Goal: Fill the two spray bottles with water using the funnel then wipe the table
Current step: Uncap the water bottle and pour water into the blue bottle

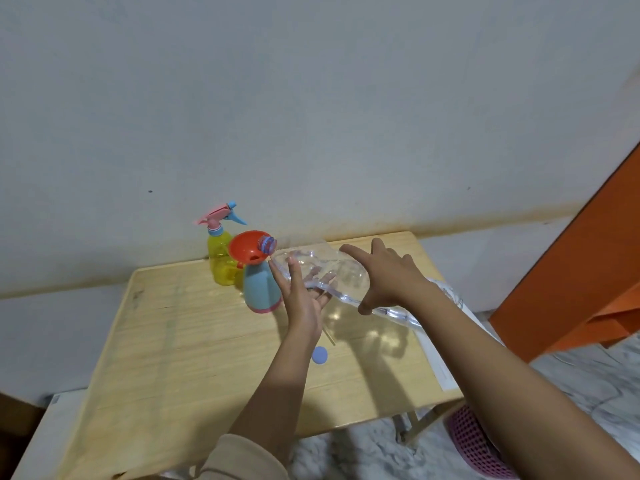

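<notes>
Nearest the camera, on the wooden table (194, 344), a small blue cap (319, 355) lies flat beside a thin stick (329, 337). Above them the left hand (304, 299) spreads open under a large clear water bottle (332, 275), while the right hand (388, 275) presses its splayed fingers on top. Tilted, the bottle's mouth rests in the red funnel (246, 249) seated in the blue spray bottle (260, 289). Behind stands the yellow spray bottle (220, 261), capped with its pink trigger, near the wall (311, 116). A pink basket (474, 441) sits on the floor at right.
</notes>
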Demonstrator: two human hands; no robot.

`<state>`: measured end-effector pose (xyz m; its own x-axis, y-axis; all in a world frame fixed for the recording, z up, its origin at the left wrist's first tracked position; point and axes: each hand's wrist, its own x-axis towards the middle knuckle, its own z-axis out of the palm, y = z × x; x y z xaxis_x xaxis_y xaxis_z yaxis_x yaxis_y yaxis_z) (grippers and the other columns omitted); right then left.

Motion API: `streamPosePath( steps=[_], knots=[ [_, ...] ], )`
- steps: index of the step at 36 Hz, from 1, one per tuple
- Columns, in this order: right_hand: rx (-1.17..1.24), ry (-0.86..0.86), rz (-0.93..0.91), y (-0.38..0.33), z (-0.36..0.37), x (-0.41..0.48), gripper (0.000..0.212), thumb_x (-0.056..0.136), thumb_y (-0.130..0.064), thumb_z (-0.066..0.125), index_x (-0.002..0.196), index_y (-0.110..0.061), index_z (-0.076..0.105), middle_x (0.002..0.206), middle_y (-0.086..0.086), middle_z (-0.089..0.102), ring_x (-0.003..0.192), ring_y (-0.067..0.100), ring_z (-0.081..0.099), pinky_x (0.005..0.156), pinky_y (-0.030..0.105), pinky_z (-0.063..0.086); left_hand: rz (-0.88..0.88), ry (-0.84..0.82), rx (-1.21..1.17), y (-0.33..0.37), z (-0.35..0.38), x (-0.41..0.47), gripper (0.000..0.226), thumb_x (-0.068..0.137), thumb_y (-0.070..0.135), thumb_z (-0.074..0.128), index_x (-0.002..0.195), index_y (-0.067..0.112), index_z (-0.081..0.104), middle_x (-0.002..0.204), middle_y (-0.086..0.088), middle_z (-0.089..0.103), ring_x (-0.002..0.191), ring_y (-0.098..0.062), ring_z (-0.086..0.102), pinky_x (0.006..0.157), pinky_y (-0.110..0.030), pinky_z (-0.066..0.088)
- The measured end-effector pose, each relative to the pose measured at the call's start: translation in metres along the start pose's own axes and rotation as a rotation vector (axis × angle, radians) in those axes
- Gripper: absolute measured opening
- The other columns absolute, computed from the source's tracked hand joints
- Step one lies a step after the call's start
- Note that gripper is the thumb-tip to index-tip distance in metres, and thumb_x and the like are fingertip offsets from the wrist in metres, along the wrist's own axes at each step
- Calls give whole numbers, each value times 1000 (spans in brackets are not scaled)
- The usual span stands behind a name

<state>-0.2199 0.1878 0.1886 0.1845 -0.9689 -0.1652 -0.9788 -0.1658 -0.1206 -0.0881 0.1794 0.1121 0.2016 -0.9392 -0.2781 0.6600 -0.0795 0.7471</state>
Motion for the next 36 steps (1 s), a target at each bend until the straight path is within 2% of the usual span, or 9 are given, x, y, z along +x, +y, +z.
streamPosePath(
  steps=[3, 7, 11, 19, 26, 29, 32, 34, 36],
  knots=[
    [-10, 4, 1, -1, -2, 1, 108, 56, -32, 81, 142, -43, 16, 126, 8, 33, 108, 30, 46, 88, 42, 37, -18, -4, -16, -1, -2, 2, 66, 90, 53, 49, 144, 51, 10, 123, -10, 61, 86, -29, 72, 72, -40, 57],
    [-22, 0, 9, -2, -5, 1, 108, 56, -32, 81, 142, -43, 16, 128, 8, 32, 111, 30, 46, 88, 42, 37, -39, 0, -29, 0, -1, 2, 66, 91, 52, 49, 144, 51, 9, 126, -11, 60, 87, -30, 72, 71, -39, 57],
    [-47, 4, 6, -3, -8, 1, 108, 56, -32, 81, 142, -43, 16, 129, 8, 32, 113, 30, 44, 91, 44, 36, -49, 6, -64, -1, -1, 3, 66, 89, 53, 51, 142, 54, 11, 148, -7, 39, 97, -31, 69, 67, -38, 58],
    [-107, 6, -3, -5, -14, 2, 108, 56, -34, 81, 142, -42, 16, 129, 8, 31, 114, 29, 44, 90, 44, 37, -50, 16, -128, 1, 5, -2, 66, 93, 50, 47, 145, 49, 8, 144, -8, 42, 85, -27, 72, 66, -38, 56],
    [-109, 9, -6, -4, -16, 2, 107, 56, -34, 80, 141, -42, 16, 128, 7, 32, 114, 29, 45, 90, 44, 38, -54, 37, -123, 4, 9, -4, 65, 93, 50, 47, 145, 49, 9, 150, -5, 34, 98, -33, 67, 68, -39, 55],
    [-114, 5, -4, -4, -17, 1, 107, 56, -34, 79, 141, -42, 15, 129, 8, 31, 113, 29, 45, 90, 43, 38, -46, 32, -114, 6, 12, -9, 63, 95, 47, 45, 146, 46, 8, 135, -4, 45, 80, -24, 72, 66, -37, 54],
    [-117, 2, -4, -4, -19, 0, 107, 56, -33, 79, 142, -41, 15, 129, 8, 31, 114, 29, 44, 92, 44, 38, -62, 37, -137, 6, 14, -9, 62, 95, 46, 44, 147, 43, 9, 122, -5, 57, 86, -29, 70, 73, -40, 54],
    [-116, 2, -4, -4, -19, 0, 106, 56, -33, 79, 141, -41, 16, 128, 8, 31, 114, 29, 44, 91, 44, 38, -70, 38, -145, 7, 16, -11, 62, 95, 46, 45, 147, 41, 10, 100, -2, 64, 80, -29, 71, 74, -40, 55],
    [-122, 3, -4, -4, -20, 0, 107, 56, -33, 79, 142, -41, 16, 129, 8, 32, 115, 29, 44, 91, 44, 38, -70, 39, -161, 6, 15, -10, 63, 95, 46, 46, 146, 42, 10, 92, -1, 64, 75, -26, 72, 72, -40, 55]
  ],
)
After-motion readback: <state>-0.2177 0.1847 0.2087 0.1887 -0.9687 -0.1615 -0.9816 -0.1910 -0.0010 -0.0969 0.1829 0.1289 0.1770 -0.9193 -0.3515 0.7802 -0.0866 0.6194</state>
